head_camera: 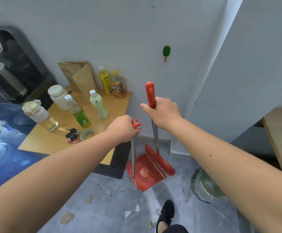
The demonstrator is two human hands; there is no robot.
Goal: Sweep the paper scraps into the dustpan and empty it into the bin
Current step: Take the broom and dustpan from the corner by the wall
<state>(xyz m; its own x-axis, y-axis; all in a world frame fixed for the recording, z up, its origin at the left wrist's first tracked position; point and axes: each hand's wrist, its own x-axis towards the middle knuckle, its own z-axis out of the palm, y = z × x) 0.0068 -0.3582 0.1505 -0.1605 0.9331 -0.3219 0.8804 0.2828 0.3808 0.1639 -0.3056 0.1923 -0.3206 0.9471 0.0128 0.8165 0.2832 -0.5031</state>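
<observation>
My right hand (163,113) grips the red handle of a broom (150,95); its red bristle head (160,163) rests on the dustpan. My left hand (122,128) holds the top of the dustpan's metal pole, where a red clip sticks out. The red dustpan (144,180) stands on the grey floor by the wall. Several paper scraps lie on the floor nearer me: brown pieces (67,217), (89,198) and white pieces (127,214), (137,208). A bin (207,187) lined with a clear bag sits at the right, partly hidden by my right forearm.
A low wooden table (41,142) at the left holds several bottles, keys and paper bags. My black shoe (166,214) is at the bottom. Blue water jugs (0,148) are at far left, wooden furniture (281,137) at far right, and a white wall stands ahead.
</observation>
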